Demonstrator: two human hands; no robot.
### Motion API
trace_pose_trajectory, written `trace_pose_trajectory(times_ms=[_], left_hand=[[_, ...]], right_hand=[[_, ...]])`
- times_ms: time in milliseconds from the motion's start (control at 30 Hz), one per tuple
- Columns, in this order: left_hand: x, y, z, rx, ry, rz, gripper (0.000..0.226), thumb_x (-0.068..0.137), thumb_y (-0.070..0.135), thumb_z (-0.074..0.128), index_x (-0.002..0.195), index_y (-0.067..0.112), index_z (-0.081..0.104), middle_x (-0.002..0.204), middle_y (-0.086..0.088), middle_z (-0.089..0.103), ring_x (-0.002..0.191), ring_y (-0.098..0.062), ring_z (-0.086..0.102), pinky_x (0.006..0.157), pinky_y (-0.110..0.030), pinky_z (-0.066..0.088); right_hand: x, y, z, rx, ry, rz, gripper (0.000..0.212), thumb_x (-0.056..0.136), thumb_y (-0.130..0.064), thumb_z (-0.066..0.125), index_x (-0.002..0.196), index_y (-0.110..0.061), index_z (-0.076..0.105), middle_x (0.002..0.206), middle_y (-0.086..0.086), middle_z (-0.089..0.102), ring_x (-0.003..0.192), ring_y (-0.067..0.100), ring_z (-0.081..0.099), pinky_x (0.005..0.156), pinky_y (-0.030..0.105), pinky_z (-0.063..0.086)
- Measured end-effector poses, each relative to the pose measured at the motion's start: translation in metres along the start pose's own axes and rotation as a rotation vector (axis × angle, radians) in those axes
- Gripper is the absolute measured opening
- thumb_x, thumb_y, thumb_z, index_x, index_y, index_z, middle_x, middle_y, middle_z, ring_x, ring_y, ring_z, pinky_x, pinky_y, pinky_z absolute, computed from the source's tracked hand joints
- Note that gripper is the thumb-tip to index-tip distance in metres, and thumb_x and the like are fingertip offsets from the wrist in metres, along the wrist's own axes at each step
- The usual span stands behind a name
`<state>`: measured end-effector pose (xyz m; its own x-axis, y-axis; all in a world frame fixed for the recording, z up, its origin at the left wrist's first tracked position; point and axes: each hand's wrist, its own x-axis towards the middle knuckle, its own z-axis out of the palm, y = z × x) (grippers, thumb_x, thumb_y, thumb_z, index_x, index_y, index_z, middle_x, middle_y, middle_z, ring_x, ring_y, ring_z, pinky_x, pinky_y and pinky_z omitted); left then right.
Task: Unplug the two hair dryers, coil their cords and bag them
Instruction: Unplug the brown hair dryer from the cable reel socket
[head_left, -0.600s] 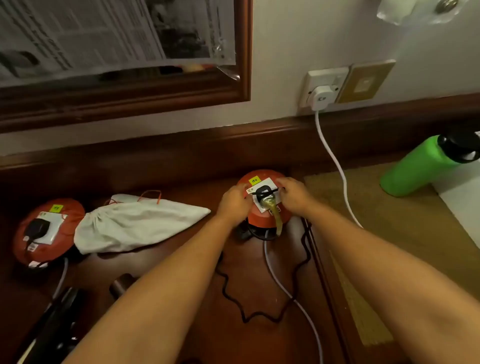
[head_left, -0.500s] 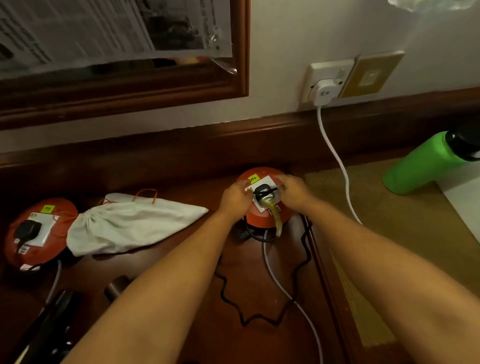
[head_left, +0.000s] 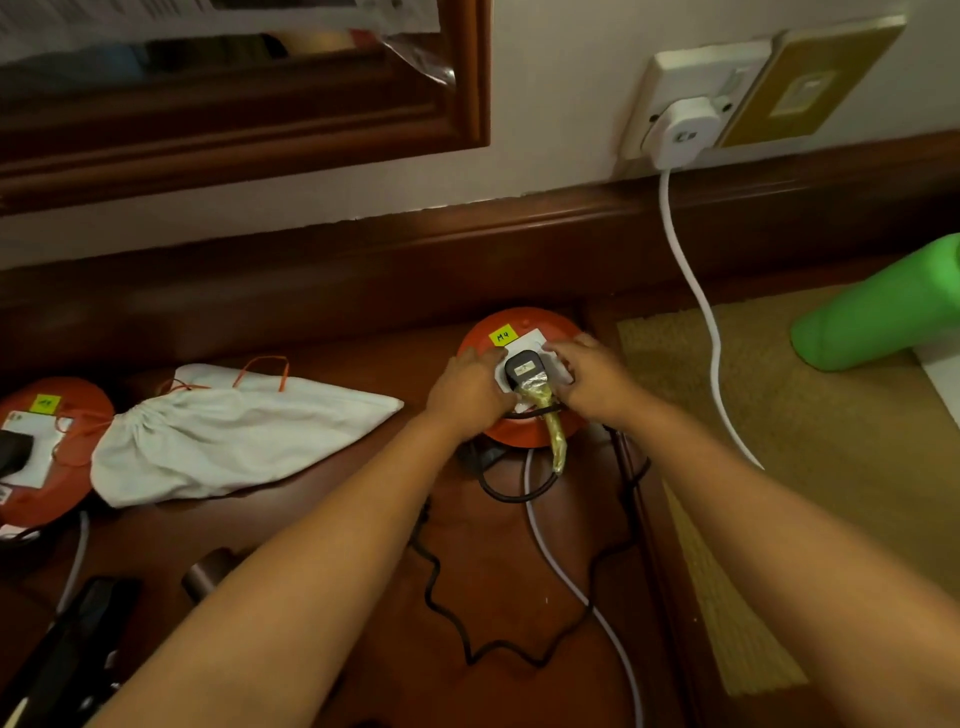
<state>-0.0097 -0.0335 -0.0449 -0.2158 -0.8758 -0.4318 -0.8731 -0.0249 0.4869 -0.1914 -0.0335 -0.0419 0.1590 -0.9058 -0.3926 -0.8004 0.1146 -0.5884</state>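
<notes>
An orange round socket unit (head_left: 522, 327) with a yellow label sits at the back of the wooden desk. A black plug (head_left: 525, 366) is seated in its white face, its cord neck wrapped in yellowish tape. My left hand (head_left: 467, 392) presses on the unit's left side, thumb by the plug. My right hand (head_left: 592, 374) lies on the white face at the plug's right, thumb against its base. The black cord (head_left: 436, 587) snakes toward me. A white drawstring bag (head_left: 234, 431) lies to the left. A dark hair dryer (head_left: 67, 654) shows at the lower left.
A second orange socket unit (head_left: 57, 410) holds another black plug (head_left: 13, 449) at the far left. A white plug (head_left: 683, 127) fills the wall socket, and its white cable (head_left: 696, 291) drops onto a woven mat (head_left: 810, 467). A green bottle (head_left: 883, 317) lies at right.
The view has moved closer and tilted down. Both hands stay at the centre plug. The black cord loop that crossed the plug's top now lies just below it.
</notes>
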Motion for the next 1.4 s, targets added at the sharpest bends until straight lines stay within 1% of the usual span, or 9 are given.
trace_pose_trajectory(times_ms=[133,267,367,500,633,767,1067,1233,1400], left_hand=[[-0.001,0.001,0.010,0.092,0.061,0.057,0.078,0.082,0.046,0.069,0.147,0.022,0.033,0.134,-0.010,0.042,0.123,-0.032,0.034,0.100,-0.044,0.038],[0.000,0.003,0.015,0.055,0.128,0.122,0.078,0.082,0.042,0.070,0.147,0.017,0.034,0.132,-0.009,0.046,0.121,-0.029,0.038,0.100,-0.041,0.038],[0.001,0.005,0.020,-0.005,0.137,0.139,0.076,0.083,0.038,0.071,0.146,0.013,0.036,0.133,-0.011,0.048,0.122,-0.029,0.041,0.101,-0.038,0.037],[0.000,0.003,0.023,-0.048,0.158,0.148,0.077,0.083,0.040,0.071,0.145,0.011,0.038,0.133,-0.011,0.049,0.123,-0.027,0.042,0.100,-0.033,0.034],[0.001,0.002,0.025,-0.064,0.200,0.165,0.072,0.082,0.036,0.073,0.141,0.008,0.042,0.131,-0.011,0.051,0.119,-0.027,0.043,0.095,-0.026,0.030],[0.000,-0.001,0.029,-0.090,0.246,0.187,0.070,0.080,0.034,0.075,0.138,0.007,0.047,0.128,-0.011,0.054,0.115,-0.028,0.043,0.090,-0.019,0.024],[0.000,-0.004,0.031,-0.126,0.267,0.193,0.069,0.079,0.034,0.076,0.136,0.007,0.049,0.129,-0.010,0.054,0.118,-0.027,0.043,0.092,-0.016,0.022],[0.001,-0.007,0.032,-0.148,0.268,0.199,0.068,0.078,0.033,0.077,0.135,0.008,0.050,0.128,-0.008,0.055,0.117,-0.026,0.043,0.092,-0.017,0.025],[0.002,-0.008,0.033,-0.161,0.278,0.209,0.067,0.078,0.032,0.078,0.134,0.008,0.050,0.127,-0.008,0.055,0.118,-0.026,0.042,0.093,-0.020,0.027]], right_hand=[[0.002,0.008,-0.001,-0.077,0.016,-0.162,0.067,0.082,-0.005,0.064,0.144,-0.010,0.039,0.150,0.008,0.035,0.139,0.026,0.031,0.107,0.025,0.026],[0.001,0.012,0.001,-0.128,-0.055,-0.190,0.071,0.087,-0.002,0.053,0.151,-0.014,0.025,0.159,0.003,0.019,0.147,0.018,0.009,0.113,0.022,0.009],[0.000,0.016,0.004,-0.154,-0.064,-0.208,0.069,0.089,0.000,0.048,0.151,-0.015,0.023,0.159,0.001,0.017,0.148,0.017,0.007,0.119,0.029,0.010],[-0.002,0.020,0.006,-0.187,-0.085,-0.237,0.064,0.092,-0.002,0.044,0.151,-0.015,0.022,0.159,0.000,0.020,0.148,0.018,0.007,0.118,0.032,0.010],[0.001,0.024,0.006,-0.212,-0.085,-0.260,0.054,0.099,-0.015,0.040,0.151,-0.016,0.024,0.158,-0.002,0.022,0.147,0.018,0.009,0.117,0.029,0.008],[0.002,0.027,0.008,-0.270,-0.087,-0.264,0.058,0.095,-0.031,0.029,0.151,-0.019,0.022,0.159,-0.004,0.020,0.147,0.016,0.009,0.119,0.037,0.014],[0.004,0.030,0.012,-0.334,-0.083,-0.263,0.064,0.090,-0.036,0.022,0.152,-0.022,0.016,0.160,-0.008,0.014,0.147,0.014,0.006,0.116,0.038,0.016],[0.004,0.032,0.014,-0.335,-0.070,-0.272,0.070,0.085,-0.043,0.014,0.152,-0.022,0.017,0.160,-0.007,0.016,0.147,0.016,0.007,0.115,0.039,0.020],[0.006,0.031,0.013,-0.337,-0.085,-0.272,0.066,0.088,-0.038,0.019,0.152,-0.022,0.017,0.160,-0.007,0.014,0.147,0.016,0.007,0.116,0.040,0.020]])
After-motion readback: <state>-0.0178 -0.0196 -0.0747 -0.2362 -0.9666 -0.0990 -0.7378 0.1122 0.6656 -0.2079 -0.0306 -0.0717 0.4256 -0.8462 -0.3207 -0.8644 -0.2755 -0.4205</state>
